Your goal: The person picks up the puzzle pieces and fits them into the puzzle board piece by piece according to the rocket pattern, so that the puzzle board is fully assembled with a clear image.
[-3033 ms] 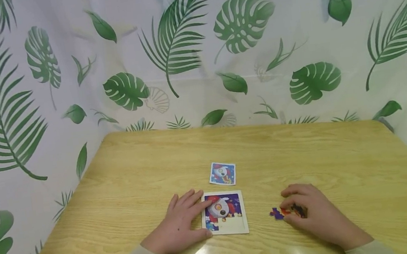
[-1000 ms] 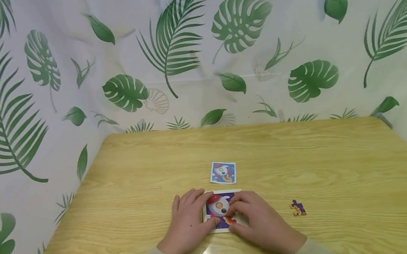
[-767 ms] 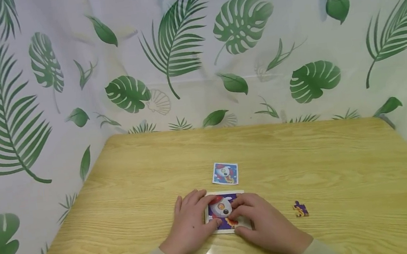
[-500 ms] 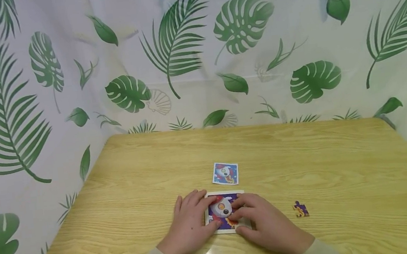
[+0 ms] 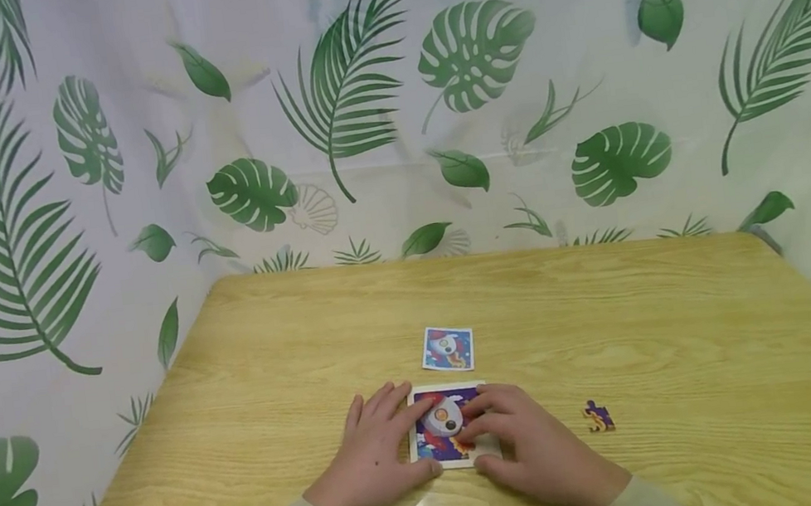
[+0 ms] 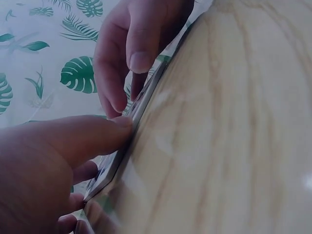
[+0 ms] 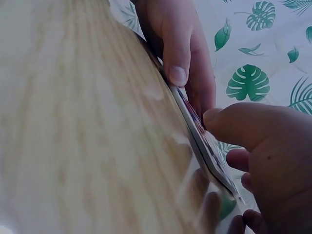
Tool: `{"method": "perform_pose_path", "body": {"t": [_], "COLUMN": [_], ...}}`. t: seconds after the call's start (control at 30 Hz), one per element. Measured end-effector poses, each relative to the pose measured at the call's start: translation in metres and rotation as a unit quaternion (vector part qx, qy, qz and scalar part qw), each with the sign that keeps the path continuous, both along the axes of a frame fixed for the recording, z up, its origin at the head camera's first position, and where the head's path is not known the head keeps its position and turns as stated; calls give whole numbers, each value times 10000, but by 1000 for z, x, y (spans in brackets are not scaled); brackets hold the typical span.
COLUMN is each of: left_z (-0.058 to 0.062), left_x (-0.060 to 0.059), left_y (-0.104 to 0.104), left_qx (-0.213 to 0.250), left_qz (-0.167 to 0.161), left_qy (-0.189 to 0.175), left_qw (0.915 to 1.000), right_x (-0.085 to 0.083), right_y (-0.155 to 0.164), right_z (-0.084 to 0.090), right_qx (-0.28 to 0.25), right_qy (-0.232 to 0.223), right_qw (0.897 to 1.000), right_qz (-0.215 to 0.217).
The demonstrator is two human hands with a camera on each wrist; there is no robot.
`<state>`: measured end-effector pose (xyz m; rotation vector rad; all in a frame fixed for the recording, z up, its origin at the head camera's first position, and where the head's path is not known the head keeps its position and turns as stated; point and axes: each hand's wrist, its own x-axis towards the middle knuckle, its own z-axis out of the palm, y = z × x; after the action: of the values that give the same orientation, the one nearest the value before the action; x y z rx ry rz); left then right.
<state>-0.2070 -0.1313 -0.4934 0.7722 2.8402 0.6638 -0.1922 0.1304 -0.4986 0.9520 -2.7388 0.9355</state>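
A white-framed puzzle tray [image 5: 450, 430] with a rocket picture lies near the table's front edge. My left hand [image 5: 418, 439] rests flat along its left side, fingers on the frame and thumb against the front corner. My right hand [image 5: 478, 443] covers the tray's right part, its fingers pressing on the pieces inside and its thumb at the front edge. In the left wrist view the left thumb [image 6: 97, 139] touches the tray's thin edge [image 6: 141, 105], with the right hand [image 6: 141, 44] beyond. The right wrist view shows the same tray edge [image 7: 195, 126] between both thumbs.
One loose purple and orange puzzle piece [image 5: 598, 416] lies on the wooden table [image 5: 609, 322], right of my right hand. A small rocket picture card [image 5: 447, 348] lies just behind the tray. A leaf-printed curtain [image 5: 359, 108] surrounds the table's far and side edges.
Three seconds ago my right hand was at the loose pieces on the right; it has since come to the tray, leaving one piece behind. Over the last second both hands have stayed almost still.
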Motion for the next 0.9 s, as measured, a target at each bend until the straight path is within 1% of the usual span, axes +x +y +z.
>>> {"method": "perform_pose_path", "body": {"t": [0.1,0.23,0.33,0.53,0.63,0.8,0.9], "left_z": [-1,-1,-1,-1,-1,-2,-2], "left_x": [1,2,2,2,3,2,2], "left_y": [1,2,2,1,2,1,1], "left_qx": [-2,-23,-42,46,105,95,79], "left_qz": [8,41,62,78,72,62,52], "left_qy": [59,73,95,122,71,77,83], "left_qw": [10000,10000,9999,9999,9999,9999,9999], "right_x": [0,0,0,1,0,-3,-3], "right_y": [6,13,19,34,47,75,92], "right_z": [-1,0,2,8,9,5,5], "right_qx": [-56,40,154,105,127,275,224], "right_qy": [31,48,9,6,83,141,223], "right_qw": [9999,9993,9987,9978,9972,9949,9946], "right_qz": [-151,-382,-490,-651,-731,-964,-985]}}
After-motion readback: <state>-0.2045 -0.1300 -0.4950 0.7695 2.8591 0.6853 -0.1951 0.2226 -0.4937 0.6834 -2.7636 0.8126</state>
